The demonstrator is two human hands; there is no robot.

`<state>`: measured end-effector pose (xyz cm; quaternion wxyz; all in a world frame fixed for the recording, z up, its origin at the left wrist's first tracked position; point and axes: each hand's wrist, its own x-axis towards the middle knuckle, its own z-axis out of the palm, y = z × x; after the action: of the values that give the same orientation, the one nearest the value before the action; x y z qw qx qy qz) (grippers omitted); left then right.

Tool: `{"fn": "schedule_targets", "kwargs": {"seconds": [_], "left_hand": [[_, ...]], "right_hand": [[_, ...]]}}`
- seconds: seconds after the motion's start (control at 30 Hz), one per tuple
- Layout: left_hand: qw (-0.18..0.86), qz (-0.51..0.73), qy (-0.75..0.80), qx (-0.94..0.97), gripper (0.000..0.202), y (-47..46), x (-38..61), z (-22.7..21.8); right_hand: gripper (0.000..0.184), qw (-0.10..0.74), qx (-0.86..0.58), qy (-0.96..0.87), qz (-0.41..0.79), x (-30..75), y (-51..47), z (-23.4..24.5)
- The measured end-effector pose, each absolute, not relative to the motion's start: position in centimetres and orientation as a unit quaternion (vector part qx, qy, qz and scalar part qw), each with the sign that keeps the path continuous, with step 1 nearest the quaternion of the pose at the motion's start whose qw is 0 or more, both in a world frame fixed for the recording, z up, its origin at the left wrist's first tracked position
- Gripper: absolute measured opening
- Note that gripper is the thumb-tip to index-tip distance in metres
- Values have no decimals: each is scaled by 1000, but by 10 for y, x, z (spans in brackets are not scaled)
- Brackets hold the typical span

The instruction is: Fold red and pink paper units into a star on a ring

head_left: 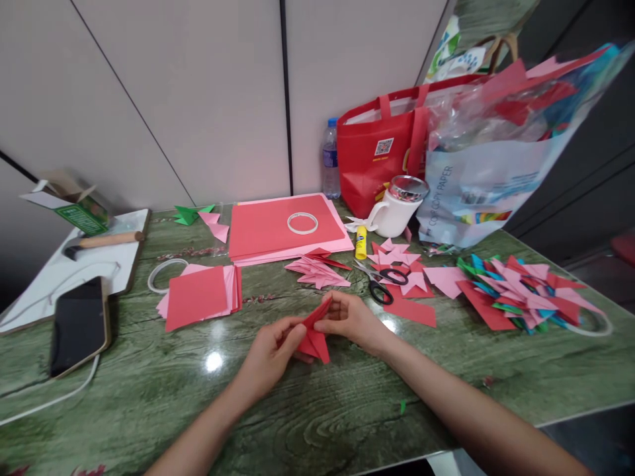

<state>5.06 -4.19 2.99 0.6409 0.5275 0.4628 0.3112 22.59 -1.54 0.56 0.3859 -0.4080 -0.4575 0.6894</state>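
Note:
A folded red paper piece point(314, 332) is held just above the green table point(149, 390), in front of me at the middle. My left hand point(272, 354) pinches its lower left side. My right hand point(350, 318) grips its upper right edge, fingers closed on the fold. A small heap of folded pink and red pieces point(317, 270) lies just beyond my hands. Black-handled scissors point(378, 283) rest to the right of that heap, close to my right hand.
Left: a stack of red and pink squares point(201, 296), a phone point(79, 325), a hammer point(102, 241). Behind: a large red sheet stack point(278, 231) with a tape ring point(302, 223), glue stick point(360, 243), white mug point(397, 208), water bottle point(331, 158), red bag point(381, 155). Right: colourful folded stars point(520, 294).

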Motion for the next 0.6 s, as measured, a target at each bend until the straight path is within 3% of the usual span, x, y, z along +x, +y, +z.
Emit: {"fn": "schedule_targets", "kwargs": {"seconds": [0.23, 0.4, 0.6], "left_hand": [[579, 328, 512, 543, 40, -43, 52, 24], [517, 342, 533, 575, 30, -42, 52, 23], [564, 344, 530, 531, 29, -40, 50, 18]], "right_hand": [[39, 432, -432, -492, 619, 224, -16, -1], [7, 419, -399, -634, 514, 225, -20, 2], [26, 389, -371, -669, 514, 228, -21, 6]]}}
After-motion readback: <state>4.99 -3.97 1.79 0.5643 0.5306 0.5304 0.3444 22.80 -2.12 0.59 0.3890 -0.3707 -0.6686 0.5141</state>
